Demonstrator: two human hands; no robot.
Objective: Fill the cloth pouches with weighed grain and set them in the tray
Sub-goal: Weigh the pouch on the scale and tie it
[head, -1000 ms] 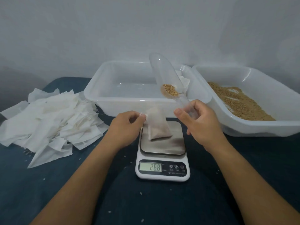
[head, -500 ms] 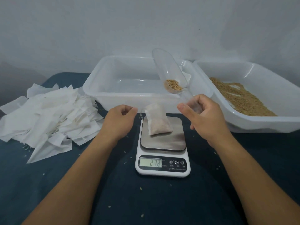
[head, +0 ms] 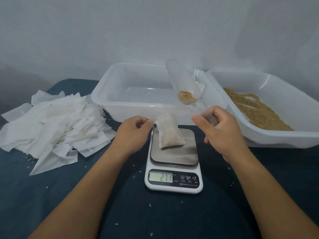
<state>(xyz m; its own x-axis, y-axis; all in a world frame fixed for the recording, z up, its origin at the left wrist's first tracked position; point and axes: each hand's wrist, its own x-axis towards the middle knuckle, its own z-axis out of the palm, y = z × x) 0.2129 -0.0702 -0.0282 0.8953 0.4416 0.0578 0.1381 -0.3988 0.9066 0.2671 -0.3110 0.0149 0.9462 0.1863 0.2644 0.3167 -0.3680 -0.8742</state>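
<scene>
A white cloth pouch, partly filled with grain, leans on the steel plate of a small kitchen scale whose display reads 27.1. Just left of the pouch's top corner is my left hand, its curled fingers pinching a thin string at that corner. My right hand grips the handle of a clear plastic scoop. The scoop tilts up and back over the pouch, with a little grain at its low end. Behind the scale stands the clear tray.
A second clear tray at the right holds loose brown grain. A heap of flat white pouches lies at the left on the dark blue cloth. Stray grains dot the cloth around the scale. A pale wall stands close behind.
The scale reading rose from 26.8 to about 27.1. My left hand slipped from the pouch's top edge to its corner string. The scoop stays raised with the same small heap of grain.
</scene>
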